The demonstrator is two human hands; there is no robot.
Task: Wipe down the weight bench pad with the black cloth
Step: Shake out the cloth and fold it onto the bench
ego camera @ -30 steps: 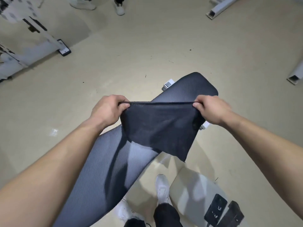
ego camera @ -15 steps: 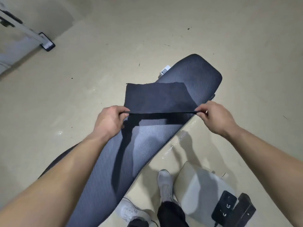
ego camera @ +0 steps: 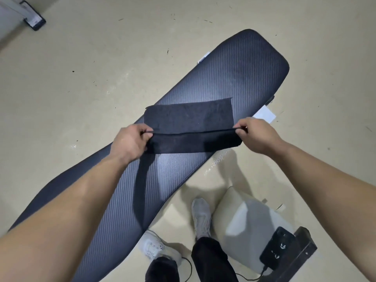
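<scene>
We count one black cloth [ego camera: 189, 121], lying folded across the single weight bench pad [ego camera: 234, 74] at the centre of the frame. Two hands hold it. Our left hand [ego camera: 130, 142] pinches the left end of the fold, and our right hand [ego camera: 256, 135] pinches the right end. Two pale shoes [ego camera: 201, 216] stand at bottom centre, and one phone [ego camera: 277, 248] lies at lower right.

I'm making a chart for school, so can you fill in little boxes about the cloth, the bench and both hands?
cloth: black cloth, lying across the bench pad, folded at its near side
bench: dark ribbed bench pad, slanting over the beige floor
left hand: left hand pinches the fold's left end
right hand: right hand pinches the fold's right end
nearby: white shoe, plugged-in phone
</scene>
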